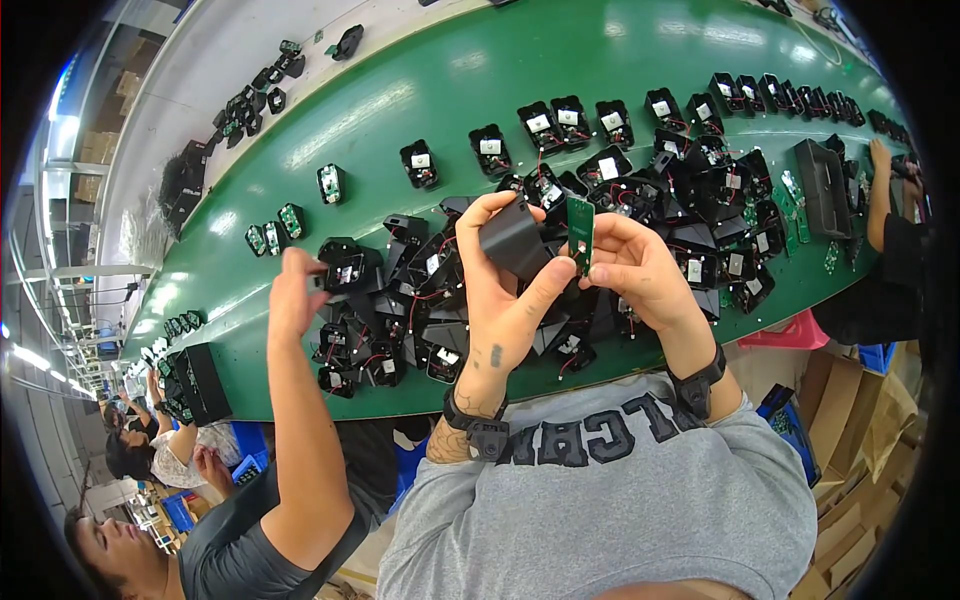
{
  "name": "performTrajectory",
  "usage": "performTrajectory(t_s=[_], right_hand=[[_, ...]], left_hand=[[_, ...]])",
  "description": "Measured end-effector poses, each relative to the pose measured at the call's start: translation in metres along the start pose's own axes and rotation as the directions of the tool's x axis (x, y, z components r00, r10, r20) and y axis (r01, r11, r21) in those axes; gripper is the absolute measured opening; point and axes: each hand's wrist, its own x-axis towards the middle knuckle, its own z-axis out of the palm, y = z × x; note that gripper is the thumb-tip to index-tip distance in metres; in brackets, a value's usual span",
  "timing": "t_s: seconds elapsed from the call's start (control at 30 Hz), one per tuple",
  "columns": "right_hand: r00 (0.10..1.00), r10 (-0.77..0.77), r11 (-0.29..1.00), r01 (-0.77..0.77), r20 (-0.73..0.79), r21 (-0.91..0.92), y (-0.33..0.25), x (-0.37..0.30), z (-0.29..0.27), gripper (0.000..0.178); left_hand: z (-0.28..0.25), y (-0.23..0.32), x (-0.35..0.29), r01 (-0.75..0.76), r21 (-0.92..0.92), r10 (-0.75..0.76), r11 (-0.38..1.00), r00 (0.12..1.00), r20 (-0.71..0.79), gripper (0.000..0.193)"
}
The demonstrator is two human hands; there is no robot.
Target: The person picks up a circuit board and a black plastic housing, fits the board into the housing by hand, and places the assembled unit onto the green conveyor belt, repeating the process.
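Observation:
My left hand [502,300] is closed around a black plastic housing [513,241], its smooth outer side facing up. Right beside it, my right hand [632,268] pinches a narrow green circuit board [580,232] upright between thumb and fingers. The board's lower end is close to the housing and my left thumb; whether they touch I cannot tell. Beneath both hands spreads a heap of black housings [440,262], many with white labels and thin red wires. What lies inside the held housing is hidden from view.
On the green table [380,130], a row of open housings [490,148] runs along the far side. A co-worker's hand [297,290] reaches over the heap's left end. Black bins [822,185] and loose green boards [792,205] lie to the right. Cardboard boxes [835,400] stand at lower right.

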Motion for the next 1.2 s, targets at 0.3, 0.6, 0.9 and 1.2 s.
performTrajectory(t_s=[0.3,0.6,0.9,1.2], right_hand=[[0.977,-0.212,0.93,0.21,0.026,-0.303,-0.001,-0.001,-0.002,0.041],[0.833,-0.53,0.49,0.455,0.16,-0.743,-0.006,0.0,0.002,0.024],[0.661,-0.669,0.118,0.544,0.338,-0.831,-0.007,0.003,0.013,0.022],[0.686,-0.725,0.425,0.509,0.055,-0.748,-0.004,0.006,0.02,0.014]], left_hand=[[0.0,-0.007,0.005,0.026,-0.054,-0.026,0.998,1.0,-0.01,0.066],[0.003,-0.024,0.001,0.138,-0.231,-0.155,0.963,0.986,-0.056,0.047],[0.01,-0.025,-0.003,-0.049,-0.06,0.045,0.997,0.996,-0.073,0.038],[0.008,-0.029,0.0,-0.35,0.25,0.377,0.903,0.924,-0.066,0.033]])
